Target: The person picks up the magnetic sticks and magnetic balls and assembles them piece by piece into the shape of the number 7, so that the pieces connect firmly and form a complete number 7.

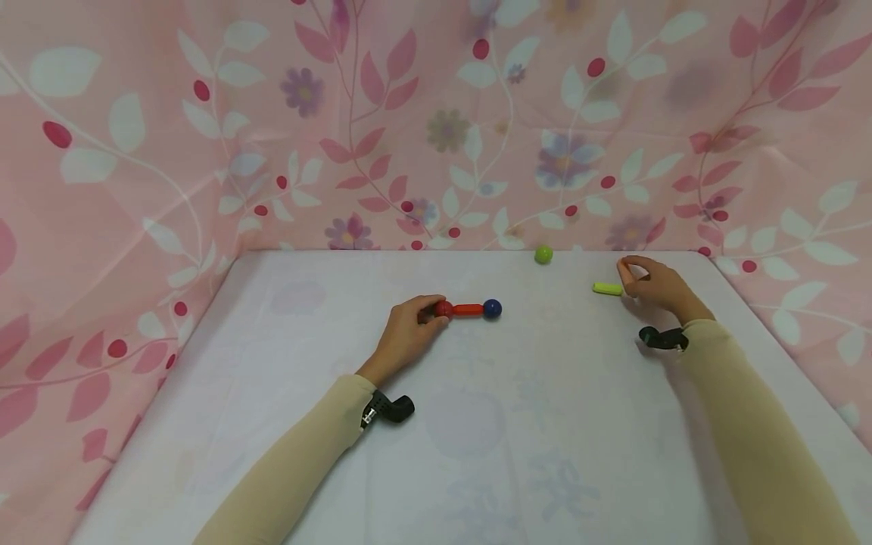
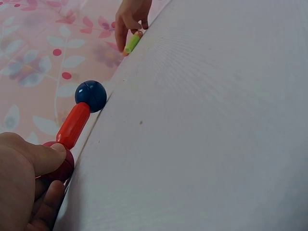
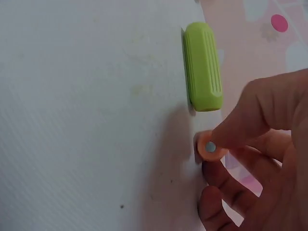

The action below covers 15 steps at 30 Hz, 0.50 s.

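My left hand [image 1: 407,331] pinches a red ball [image 1: 443,309] between thumb and fingers. A red magnetic rod [image 1: 467,309] runs from that ball to a dark blue ball [image 1: 492,309], the three in one line. On the right, my right hand [image 1: 662,288] pinches an orange magnetic rod [image 1: 624,271]; in the right wrist view its round end [image 3: 210,147] shows a silvery metal tip under the thumb. Just left of those fingertips a ribbed lime-green rod [image 3: 204,67] lies on the table, apart from the orange one.
A bright green ball [image 1: 543,254] sits at the table's back edge, left of my right hand. The white-covered table [image 1: 518,424] meets a pink floral cloth [image 1: 436,136] hanging behind and at both sides. Each wrist wears a black camera mount.
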### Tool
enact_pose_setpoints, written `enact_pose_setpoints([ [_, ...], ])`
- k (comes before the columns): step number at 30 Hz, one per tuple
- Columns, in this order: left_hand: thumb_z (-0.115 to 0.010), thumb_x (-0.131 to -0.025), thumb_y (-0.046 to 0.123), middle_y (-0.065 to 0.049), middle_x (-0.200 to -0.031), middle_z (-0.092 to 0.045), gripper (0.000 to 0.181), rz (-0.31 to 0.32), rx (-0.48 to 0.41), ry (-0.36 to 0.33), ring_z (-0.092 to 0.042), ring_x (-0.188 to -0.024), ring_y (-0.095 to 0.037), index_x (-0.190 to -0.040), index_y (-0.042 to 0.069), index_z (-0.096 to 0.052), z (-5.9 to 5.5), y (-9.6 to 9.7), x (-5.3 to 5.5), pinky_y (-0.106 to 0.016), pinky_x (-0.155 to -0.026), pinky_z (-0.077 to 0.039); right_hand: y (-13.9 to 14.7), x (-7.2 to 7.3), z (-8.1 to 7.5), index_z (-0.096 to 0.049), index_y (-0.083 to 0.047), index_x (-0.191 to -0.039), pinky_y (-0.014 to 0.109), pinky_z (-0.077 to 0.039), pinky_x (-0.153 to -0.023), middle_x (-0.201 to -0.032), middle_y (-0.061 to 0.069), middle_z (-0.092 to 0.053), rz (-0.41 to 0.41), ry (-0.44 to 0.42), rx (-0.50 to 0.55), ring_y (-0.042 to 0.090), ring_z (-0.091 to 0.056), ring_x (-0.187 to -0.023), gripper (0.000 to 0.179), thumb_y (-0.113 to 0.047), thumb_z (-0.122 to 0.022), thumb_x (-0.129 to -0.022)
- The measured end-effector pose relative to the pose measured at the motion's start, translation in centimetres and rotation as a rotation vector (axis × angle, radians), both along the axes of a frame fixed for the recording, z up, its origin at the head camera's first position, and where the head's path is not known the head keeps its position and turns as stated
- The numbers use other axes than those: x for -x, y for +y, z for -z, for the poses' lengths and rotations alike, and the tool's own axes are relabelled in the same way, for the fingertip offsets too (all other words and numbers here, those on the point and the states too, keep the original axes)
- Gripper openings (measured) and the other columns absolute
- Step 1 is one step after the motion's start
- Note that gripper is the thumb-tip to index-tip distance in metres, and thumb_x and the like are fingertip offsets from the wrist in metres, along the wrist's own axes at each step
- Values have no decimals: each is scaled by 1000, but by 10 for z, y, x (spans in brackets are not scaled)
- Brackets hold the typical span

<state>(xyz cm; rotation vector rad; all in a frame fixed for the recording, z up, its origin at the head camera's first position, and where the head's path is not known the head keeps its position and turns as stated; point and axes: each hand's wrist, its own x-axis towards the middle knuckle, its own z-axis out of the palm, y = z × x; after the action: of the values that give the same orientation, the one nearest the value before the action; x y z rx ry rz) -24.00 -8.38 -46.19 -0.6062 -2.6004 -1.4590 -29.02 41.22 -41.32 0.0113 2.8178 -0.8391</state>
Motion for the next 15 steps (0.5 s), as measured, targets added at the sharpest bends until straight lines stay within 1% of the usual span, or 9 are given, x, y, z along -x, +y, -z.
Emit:
enact_pose_setpoints([
  [4, -77, -97, 13, -6, -120, -71, 39, 6, -15, -1, -66, -98, -19, -135, 5, -69, -1, 0, 0, -36, -89, -55, 1, 1, -2, -23, -5, -163, 68, -41, -98, -145, 37, -40, -30, -37, 6, 53, -45, -121, 80, -20, -65, -96],
  [7, -77, -97, 12, -6, -120, -71, 39, 4, -20, -3, -67, -99, -19, -134, 4, -69, -1, 0, 0, -37, -89, -55, 1, 2, -2, -22, -4, -163, 69, -41, -99, -141, 38, -42, -48, -44, -11, 53, -46, -119, 83, -19, -68, -96],
  [11, -77, -97, 13, -6, -120, -71, 39, 1, -14, -3, -66, -99, -19, -134, 5, -69, -1, 0, -1, -37, -89, -55, 1, 4, -3, -23, -1, -162, 68, -42, -98, -139, 38, -43, -62, -38, -31, 53, -47, -118, 81, -18, -67, -96],
  [15, -77, -97, 13, -6, -119, -72, 39, -1, -10, -6, -66, -98, -19, -135, 5, -69, -1, 0, -1, -37, -88, -55, 3, 4, -4, -25, -2, -161, 68, -43, -97, -138, 37, -44, -63, -46, -13, 52, -47, -117, 80, -17, -68, -96],
])
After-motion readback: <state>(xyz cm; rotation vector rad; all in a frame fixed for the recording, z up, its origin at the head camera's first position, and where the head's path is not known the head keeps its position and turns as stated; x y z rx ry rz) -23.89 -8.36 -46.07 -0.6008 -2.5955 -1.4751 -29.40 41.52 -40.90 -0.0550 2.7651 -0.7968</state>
